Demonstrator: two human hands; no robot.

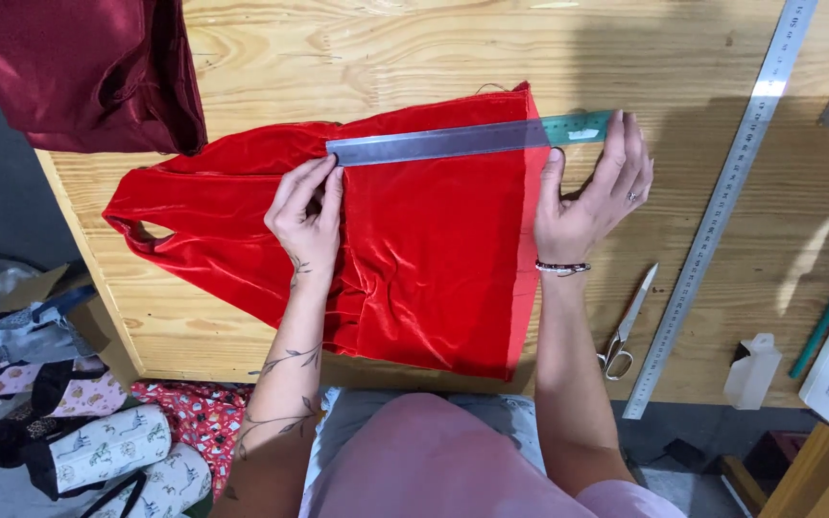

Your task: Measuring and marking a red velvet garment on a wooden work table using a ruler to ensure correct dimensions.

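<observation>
A bright red velvet garment [414, 249] lies flat on the wooden table [414, 48]. Across its upper part rests a clear green plastic ruler [462, 140], slightly tilted, its right end past the fabric's edge. My left hand [307, 213] presses fingertips on the ruler's left end and the fabric. My right hand [595, 188] has fingers spread, holding down the ruler's right end beside the garment's right edge.
A long steel ruler [722, 206] lies diagonally at the right, scissors [626, 326] beside it. Dark red satin cloth [88, 67] is bunched at the top left. A small white box [752, 369], a green pencil [822, 324] and fabric bundles [79, 432] lie around.
</observation>
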